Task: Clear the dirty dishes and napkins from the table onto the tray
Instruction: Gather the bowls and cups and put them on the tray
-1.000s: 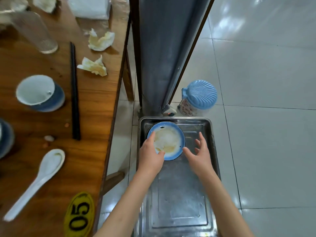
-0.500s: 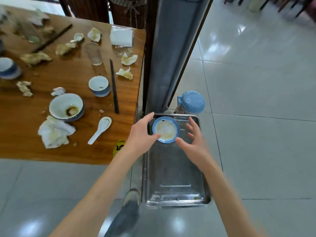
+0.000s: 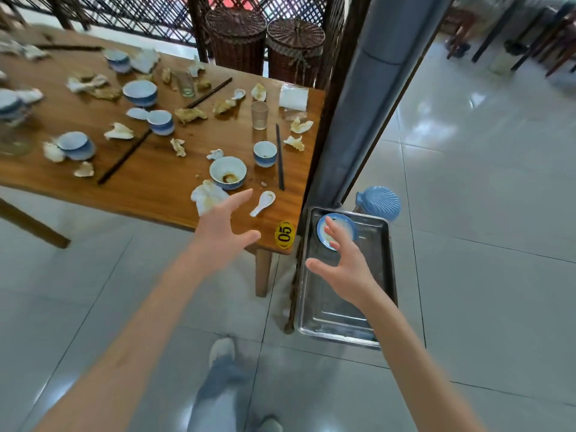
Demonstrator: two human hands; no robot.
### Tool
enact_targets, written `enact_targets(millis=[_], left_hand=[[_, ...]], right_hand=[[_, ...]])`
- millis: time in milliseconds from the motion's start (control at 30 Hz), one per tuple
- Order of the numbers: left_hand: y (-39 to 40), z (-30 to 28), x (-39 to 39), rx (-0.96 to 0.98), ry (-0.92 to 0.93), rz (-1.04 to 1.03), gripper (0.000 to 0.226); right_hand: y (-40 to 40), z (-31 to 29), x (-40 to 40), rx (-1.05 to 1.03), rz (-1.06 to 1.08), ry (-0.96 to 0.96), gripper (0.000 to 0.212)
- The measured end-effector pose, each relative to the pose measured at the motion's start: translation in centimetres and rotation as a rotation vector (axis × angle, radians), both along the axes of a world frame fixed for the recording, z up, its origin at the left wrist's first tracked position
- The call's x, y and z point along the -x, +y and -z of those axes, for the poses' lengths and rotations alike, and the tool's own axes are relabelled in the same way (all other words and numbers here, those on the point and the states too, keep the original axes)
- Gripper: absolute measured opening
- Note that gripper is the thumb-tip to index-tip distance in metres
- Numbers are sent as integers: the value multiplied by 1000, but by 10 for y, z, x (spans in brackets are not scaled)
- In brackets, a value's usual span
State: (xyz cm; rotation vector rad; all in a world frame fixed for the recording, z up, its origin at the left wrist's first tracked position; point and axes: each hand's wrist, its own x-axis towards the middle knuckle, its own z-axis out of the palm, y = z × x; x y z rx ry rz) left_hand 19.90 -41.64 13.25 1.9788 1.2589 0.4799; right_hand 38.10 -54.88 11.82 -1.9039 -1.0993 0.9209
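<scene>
A metal tray [image 3: 381, 269] lies on the floor right of the wooden table [image 3: 156, 188], with one dirty blue-rimmed plate [image 3: 346, 227] at its far end. My right hand [image 3: 346, 269] hovers open above the tray, fingers spread, partly covering the plate. My left hand [image 3: 226, 227] reaches open over the table's near corner, close to a crumpled napkin [image 3: 207, 198], a dirty bowl [image 3: 228, 173] and a white spoon [image 3: 263, 202]. Farther back stand a small cup [image 3: 265, 153], black chopsticks [image 3: 280, 157] and a glass [image 3: 259, 115].
Several more bowls, napkins and chopsticks litter the table's far side. A yellow number tag "05" [image 3: 284, 234] sits at the table corner. A grey post [image 3: 364, 104] rises beside the tray, with a blue-lidded bin [image 3: 380, 202] behind it. My feet show below.
Both hands let go of the plate and drew back from it. The left hand swung left to the table corner. The view rose and pulled back, revealing most of the table.
</scene>
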Motion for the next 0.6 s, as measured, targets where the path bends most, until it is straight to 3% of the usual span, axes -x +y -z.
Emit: enact_targets(millis=[267, 600], left_hand=[[42, -37, 60, 6, 11, -75, 78], [177, -8, 90, 50, 36, 55, 79]], right_hand=[[59, -14, 58, 15, -113, -23, 86], [173, 1, 93, 77, -22, -72, 91]])
